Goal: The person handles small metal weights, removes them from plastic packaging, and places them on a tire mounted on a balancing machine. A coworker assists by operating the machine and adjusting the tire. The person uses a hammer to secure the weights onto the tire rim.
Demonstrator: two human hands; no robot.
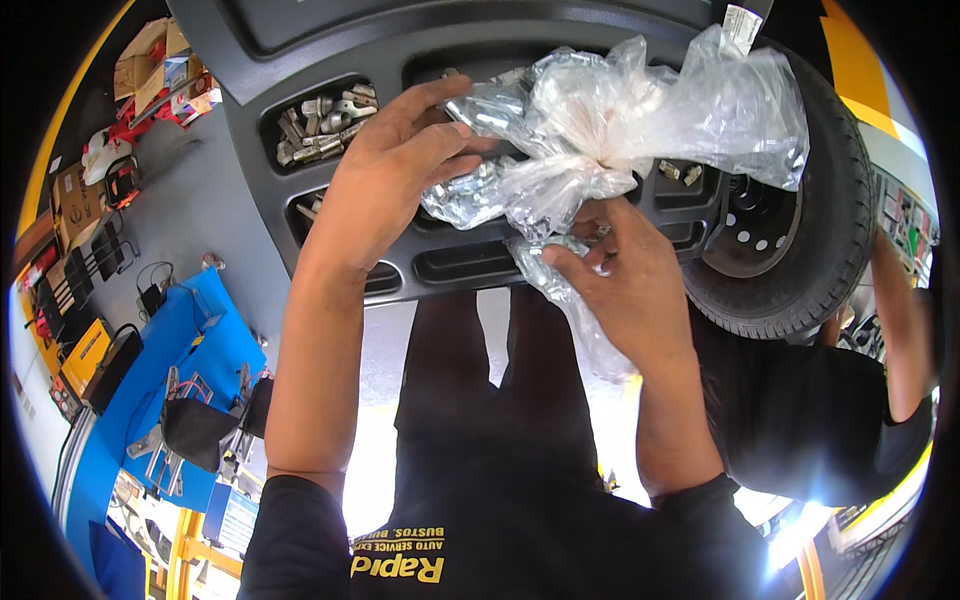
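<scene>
My left hand (395, 165) rests palm down on a clear plastic bag (640, 115) of small metal parts, fingers gripping its left end. That bag lies crumpled over a dark grey tray (470, 265) with several recessed pockets. My right hand (625, 280) pinches a smaller clear bag (560, 285) of metal pieces at the tray's near edge, and the bag hangs down below the fingers. One pocket to the left of my left hand holds loose metal weights (320, 125).
A car wheel with a black tyre (810, 230) sits at the right behind the tray. Another person's arm (900, 330) and dark shirt are at the far right. A blue machine (170, 380) with tools stands lower left; boxes line the left floor.
</scene>
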